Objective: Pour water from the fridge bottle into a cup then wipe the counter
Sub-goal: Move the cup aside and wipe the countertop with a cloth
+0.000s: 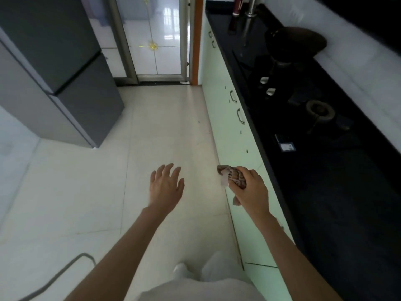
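My right hand (251, 187) is closed around a bunched brown patterned cloth (233, 175), held in the air beside the pale green cabinet fronts, just left of the black counter (325, 192). My left hand (166, 186) hovers over the floor with fingers spread and nothing in it. The grey fridge (65, 72) stands at the left with its doors closed. No bottle or cup shows in this view.
A gas hob with a dark wok (297, 41) and a bare burner (320, 110) sits on the counter. A dark red bottle (237, 9) and a metal tap stand at the far end. Ahead is a glass door (152, 38); white floor tiles lie between.
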Action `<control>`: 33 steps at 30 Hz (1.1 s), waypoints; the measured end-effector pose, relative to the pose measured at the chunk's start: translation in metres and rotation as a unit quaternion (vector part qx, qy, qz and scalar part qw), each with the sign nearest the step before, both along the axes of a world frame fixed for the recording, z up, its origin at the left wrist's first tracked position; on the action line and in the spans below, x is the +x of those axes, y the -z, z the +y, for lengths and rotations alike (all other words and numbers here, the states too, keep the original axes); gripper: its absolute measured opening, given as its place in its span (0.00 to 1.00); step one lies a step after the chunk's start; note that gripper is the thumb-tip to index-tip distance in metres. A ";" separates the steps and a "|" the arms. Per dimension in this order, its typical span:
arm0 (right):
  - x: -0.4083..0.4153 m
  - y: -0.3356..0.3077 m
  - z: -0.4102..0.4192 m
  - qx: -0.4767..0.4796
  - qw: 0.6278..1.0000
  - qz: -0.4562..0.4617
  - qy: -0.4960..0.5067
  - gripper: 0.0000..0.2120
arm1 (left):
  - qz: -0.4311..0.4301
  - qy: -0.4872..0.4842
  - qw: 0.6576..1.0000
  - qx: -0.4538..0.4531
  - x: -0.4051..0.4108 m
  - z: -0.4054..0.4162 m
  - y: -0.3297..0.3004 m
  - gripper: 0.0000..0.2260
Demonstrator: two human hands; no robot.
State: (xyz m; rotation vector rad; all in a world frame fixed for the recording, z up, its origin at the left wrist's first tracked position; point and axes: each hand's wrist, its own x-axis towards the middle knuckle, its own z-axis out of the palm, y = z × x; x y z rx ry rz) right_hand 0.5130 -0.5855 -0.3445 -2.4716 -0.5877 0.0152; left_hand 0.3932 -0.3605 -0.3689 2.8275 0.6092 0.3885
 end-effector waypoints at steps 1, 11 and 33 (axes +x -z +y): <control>0.007 0.000 0.011 0.003 1.000 -0.002 -0.001 0.21 | -0.004 -0.005 1.000 0.001 0.005 0.012 0.002 0.15; 0.129 0.023 0.116 0.028 0.999 -0.024 -0.025 0.22 | 0.011 -0.017 1.000 -0.014 0.116 0.096 0.026 0.17; 0.478 0.025 0.383 0.026 0.999 0.011 -0.029 0.21 | 0.030 -0.047 0.998 0.008 0.460 0.360 0.023 0.17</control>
